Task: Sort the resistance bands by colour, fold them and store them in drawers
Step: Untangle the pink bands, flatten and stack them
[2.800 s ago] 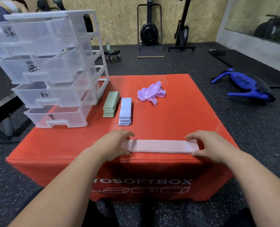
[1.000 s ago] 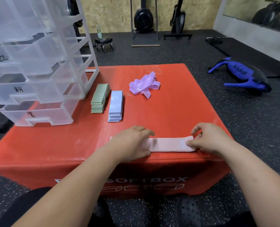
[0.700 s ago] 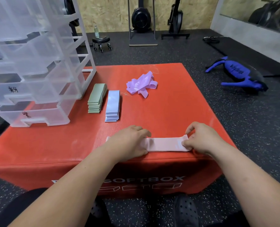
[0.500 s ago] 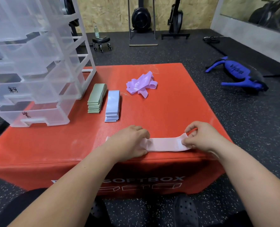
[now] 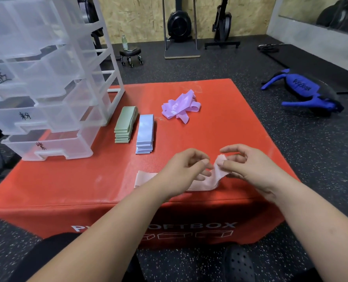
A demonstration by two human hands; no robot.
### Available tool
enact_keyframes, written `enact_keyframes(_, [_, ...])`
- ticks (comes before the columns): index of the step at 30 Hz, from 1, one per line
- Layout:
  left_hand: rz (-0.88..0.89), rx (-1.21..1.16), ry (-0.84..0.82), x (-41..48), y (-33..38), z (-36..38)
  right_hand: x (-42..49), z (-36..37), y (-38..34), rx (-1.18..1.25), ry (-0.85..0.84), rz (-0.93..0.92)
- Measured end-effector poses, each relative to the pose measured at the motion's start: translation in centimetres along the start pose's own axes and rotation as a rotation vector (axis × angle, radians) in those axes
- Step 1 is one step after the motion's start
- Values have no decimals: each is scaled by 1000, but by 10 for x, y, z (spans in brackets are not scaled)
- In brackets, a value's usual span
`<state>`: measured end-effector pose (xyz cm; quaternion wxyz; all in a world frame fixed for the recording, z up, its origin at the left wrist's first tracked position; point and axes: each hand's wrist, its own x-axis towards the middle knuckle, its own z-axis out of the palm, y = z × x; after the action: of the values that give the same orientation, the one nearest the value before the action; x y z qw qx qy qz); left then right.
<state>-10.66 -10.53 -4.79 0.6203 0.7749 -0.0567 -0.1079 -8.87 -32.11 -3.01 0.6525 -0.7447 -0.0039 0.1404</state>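
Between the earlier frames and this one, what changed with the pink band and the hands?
The right hand has pinched the pink band's right end and lifted it up and leftward, starting a fold. The left hand has risen off the band. The green stack, blue stack and purple pile stayed put.

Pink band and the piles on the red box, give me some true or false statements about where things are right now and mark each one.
1. The right hand pinches one end of the pink band and lifts it off the red box. True.
2. The purple bands are folded into a neat stack. False: they lie in a loose tangle.
3. The green stack lies between the drawer unit and the blue stack. True.
4. The bottom drawer is full of pink bands. False: it looks empty.
5. The left hand rests on the blue stack. False: it is at the pink band, near the box's front edge.
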Motion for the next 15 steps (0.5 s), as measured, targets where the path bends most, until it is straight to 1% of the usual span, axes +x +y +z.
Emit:
enact_keyframes(2, [-116, -180, 27, 1, 5, 3, -3, 7, -1, -7, -69, -25])
enact_keyframes(5, [-198, -304, 105, 1, 8, 2, -7, 11, 0, -60, -116, -72])
enact_keyframes(7, [-206, -267, 157, 1, 5, 2, -9, 12, 0, -54, -154, -100])
enact_keyframes(10, [-188, -112, 234, 3, -1, 4, -8, 14, 1, -79, -193, -141])
enact_keyframes(12, [-168, -53, 281, 5, -3, 3, -6, 14, 3, -104, -198, -174])
enact_keyframes(14, [-158, -60, 302, 4, 2, 0, 0, 12, 7, -219, -149, -264])
enact_keyframes(15, [-156, -68, 308, 5, 3, -2, 3, 12, 10, -347, -103, -322])
